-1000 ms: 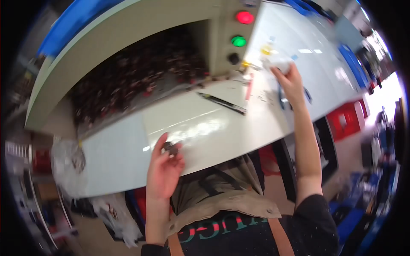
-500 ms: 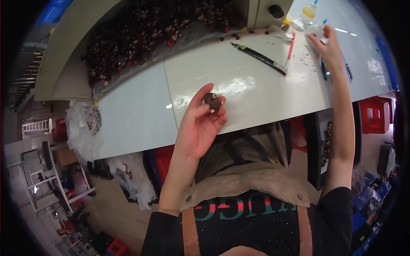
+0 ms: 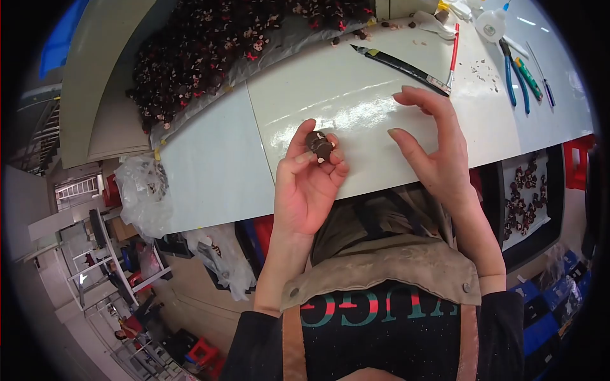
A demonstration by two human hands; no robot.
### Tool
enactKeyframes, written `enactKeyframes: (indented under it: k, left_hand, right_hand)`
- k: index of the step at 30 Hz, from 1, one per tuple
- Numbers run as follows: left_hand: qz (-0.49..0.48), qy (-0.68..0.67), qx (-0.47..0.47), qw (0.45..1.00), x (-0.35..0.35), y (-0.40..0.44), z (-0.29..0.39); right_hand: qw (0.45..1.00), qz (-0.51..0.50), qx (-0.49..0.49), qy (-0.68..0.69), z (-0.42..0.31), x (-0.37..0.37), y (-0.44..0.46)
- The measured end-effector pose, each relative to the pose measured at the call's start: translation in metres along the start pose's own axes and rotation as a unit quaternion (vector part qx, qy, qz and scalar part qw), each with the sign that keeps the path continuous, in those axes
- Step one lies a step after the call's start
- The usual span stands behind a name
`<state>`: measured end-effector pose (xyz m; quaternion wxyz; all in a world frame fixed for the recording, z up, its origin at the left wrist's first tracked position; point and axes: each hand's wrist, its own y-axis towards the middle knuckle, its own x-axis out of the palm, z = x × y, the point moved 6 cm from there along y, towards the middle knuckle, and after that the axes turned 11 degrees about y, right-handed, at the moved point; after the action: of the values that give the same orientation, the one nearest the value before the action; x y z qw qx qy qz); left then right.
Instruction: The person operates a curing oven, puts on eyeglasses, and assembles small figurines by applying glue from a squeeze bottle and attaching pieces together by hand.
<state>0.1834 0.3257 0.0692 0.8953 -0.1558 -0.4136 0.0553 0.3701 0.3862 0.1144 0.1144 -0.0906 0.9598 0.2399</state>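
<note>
A small dark brown figurine with pale bits is held between the thumb and fingers of my left hand, palm up over the table's front part. To its right, my right hand is above the white table, thumb and fingers spread apart with nothing between them. Beyond that hand lie a black cutter knife and a red-handled brush. A white round bottle with a blue tip stands at the upper right.
A heap of small dark figurines lies on plastic film at the upper left. Blue-handled pliers, a green tool and a thin screwdriver lie at the right. A plastic bag hangs at the left edge; a black tray sits below right.
My right hand has let go of the white bottle and come back toward my left hand, its fingers now spread. My left hand still holds the figurine. The camera view has shifted.
</note>
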Motion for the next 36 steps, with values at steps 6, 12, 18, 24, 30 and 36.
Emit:
enactKeyframes:
  k: [6, 12, 18, 24, 30, 36]
  left_hand:
    - [0.004, 0.003, 0.006, 1.000, 0.002, 0.001, -0.001]
    - [-0.016, -0.008, 0.005, 1.000, 0.003, 0.001, -0.001]
    - [-0.008, 0.064, 0.035, 0.997, 0.006, -0.002, 0.001]
    - [0.001, 0.338, 0.201, 0.919, 0.027, -0.013, 0.009]
    - [-0.022, 0.363, 0.228, 0.903, 0.020, -0.014, 0.003]
    - [-0.048, 0.368, 0.235, 0.898, 0.021, -0.012, 0.003]
  right_hand:
    - [0.999, 0.017, 0.008, 0.029, 0.002, -0.006, 0.001]
    - [1.000, 0.014, -0.008, 0.022, 0.001, -0.006, 0.001]
    - [0.999, -0.040, 0.025, 0.004, -0.002, 0.000, 0.003]
    - [0.958, -0.125, 0.135, 0.219, -0.017, 0.041, -0.003]
    - [0.957, -0.129, 0.143, 0.218, -0.009, 0.049, -0.012]
    - [0.961, -0.123, 0.132, 0.210, -0.006, 0.050, -0.010]
